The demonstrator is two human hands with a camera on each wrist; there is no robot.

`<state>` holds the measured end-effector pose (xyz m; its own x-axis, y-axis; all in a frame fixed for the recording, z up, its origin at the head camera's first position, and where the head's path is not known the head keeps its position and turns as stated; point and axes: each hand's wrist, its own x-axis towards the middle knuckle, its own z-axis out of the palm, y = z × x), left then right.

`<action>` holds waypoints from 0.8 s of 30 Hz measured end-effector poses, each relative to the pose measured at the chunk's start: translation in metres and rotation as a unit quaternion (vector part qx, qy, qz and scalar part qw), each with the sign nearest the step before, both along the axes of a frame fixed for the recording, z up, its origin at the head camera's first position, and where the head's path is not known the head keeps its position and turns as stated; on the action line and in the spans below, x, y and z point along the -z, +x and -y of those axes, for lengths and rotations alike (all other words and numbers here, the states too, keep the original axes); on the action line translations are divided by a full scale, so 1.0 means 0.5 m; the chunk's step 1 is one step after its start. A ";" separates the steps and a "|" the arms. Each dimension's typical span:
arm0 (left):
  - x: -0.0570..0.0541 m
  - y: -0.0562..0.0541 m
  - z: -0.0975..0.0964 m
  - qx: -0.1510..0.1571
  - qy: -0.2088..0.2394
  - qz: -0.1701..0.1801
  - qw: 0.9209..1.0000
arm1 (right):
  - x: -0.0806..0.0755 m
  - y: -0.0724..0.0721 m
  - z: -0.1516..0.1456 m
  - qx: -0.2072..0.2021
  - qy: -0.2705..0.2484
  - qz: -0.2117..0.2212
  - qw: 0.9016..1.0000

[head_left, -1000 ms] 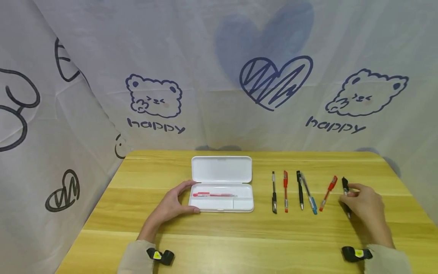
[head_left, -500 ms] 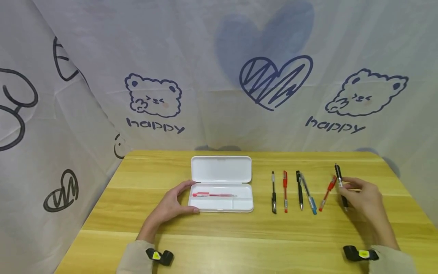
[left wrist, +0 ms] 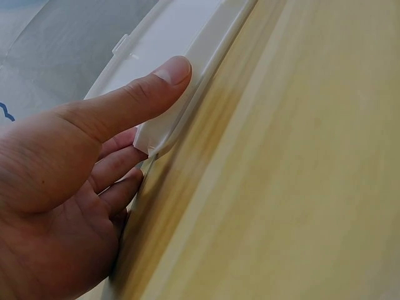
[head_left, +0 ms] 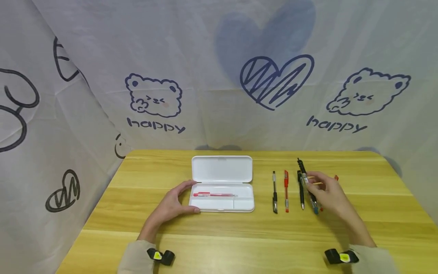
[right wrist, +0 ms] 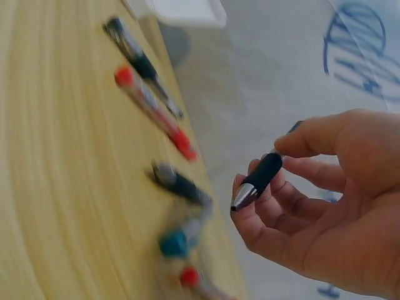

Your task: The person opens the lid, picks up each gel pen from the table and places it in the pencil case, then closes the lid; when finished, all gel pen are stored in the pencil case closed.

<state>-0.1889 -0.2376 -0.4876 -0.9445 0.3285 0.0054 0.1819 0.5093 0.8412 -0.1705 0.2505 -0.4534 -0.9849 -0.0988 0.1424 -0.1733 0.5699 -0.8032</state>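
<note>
My left hand (head_left: 171, 203) grips the left end of an open white pencil case (head_left: 215, 205), its thumb over the front rim; the left wrist view shows some fingers under the corner. A pink-red pen (head_left: 208, 195) lies in the case's long rear compartment. My right hand (head_left: 328, 194) pinches a black pen (right wrist: 261, 176) between thumb and fingers, raised above the table, its metal tip pointing toward the wrist camera. Under it lie another black pen (head_left: 301, 198) and a blue-capped clear pen (head_left: 315, 210), partly covered. A red pen (head_left: 337, 177) is mostly hidden behind the right hand.
Between the case and the right hand lie a clear pen with a black cap (head_left: 275, 201) and a red pen (head_left: 286, 190), roughly parallel. The wooden table (head_left: 239, 239) ends at a printed cloth (head_left: 212, 114) behind.
My right hand has lifted the black pen from the right end of the row and carried it left, over the blue-capped pen. The left hand stays at the case.
</note>
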 end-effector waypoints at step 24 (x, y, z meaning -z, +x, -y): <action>0.004 -0.003 -0.001 0.005 0.005 -0.009 1.000 | 0.015 -0.046 0.274 -0.027 -0.080 -0.067 0.994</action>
